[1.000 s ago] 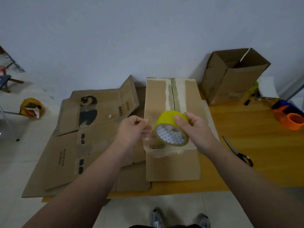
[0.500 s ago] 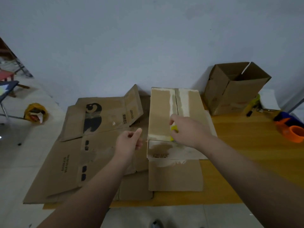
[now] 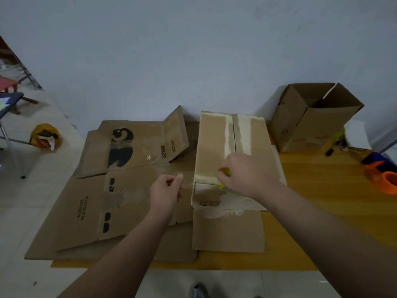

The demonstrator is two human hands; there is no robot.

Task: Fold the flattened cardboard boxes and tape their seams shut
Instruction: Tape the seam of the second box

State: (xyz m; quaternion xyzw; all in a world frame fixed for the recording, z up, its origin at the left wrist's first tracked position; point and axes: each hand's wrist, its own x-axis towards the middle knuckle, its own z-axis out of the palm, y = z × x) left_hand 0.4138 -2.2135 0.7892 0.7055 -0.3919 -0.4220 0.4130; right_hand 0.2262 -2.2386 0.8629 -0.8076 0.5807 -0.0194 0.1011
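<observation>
At centre frame, my right hand [image 3: 242, 175] curls over a yellow tape roll [image 3: 225, 172] and presses it onto the near top edge of the folded cardboard box [image 3: 212, 147]; only slivers of yellow show past my fingers. The box stands on the wooden table [image 3: 322, 190], old pale tape marks flanking its top seam, its near flap lying flat toward me. My left hand [image 3: 166, 189] hovers just left of the box, fingers curled, thumb against forefinger; I cannot tell whether it pinches anything. Beneath it, filling the left of the frame, flattened cardboard boxes [image 3: 129, 190] lie in overlapping layers. An open box [image 3: 311, 121] stands against the wall at upper right, and an orange tape dispenser [image 3: 386, 181] sits at the right edge.
</observation>
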